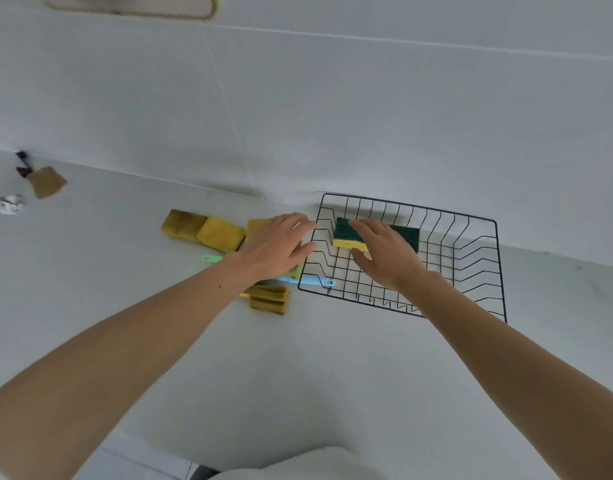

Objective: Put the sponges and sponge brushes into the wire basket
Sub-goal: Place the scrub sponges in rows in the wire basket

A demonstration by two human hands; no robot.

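Note:
A black wire basket [471, 258] stands on the white counter against the wall. My right hand [384, 254] is inside it, gripping a yellow sponge with a green scouring top [344, 232]; a second green-topped sponge [407, 235] lies behind the hand. My left hand [277, 244] hovers palm down, fingers spread, at the basket's left rim, over another yellow sponge [258, 225]. Two worn yellow sponges [202, 230] lie further left. A sponge brush with a brown head [268, 299] lies below my left wrist. A light blue handle [312, 280] and a green handle [211, 259] show beside it.
At the far left of the counter lie a brown sponge brush with a dark handle [43, 180] and a crumpled white scrap [10, 204]. The white wall [332, 116] rises directly behind the basket.

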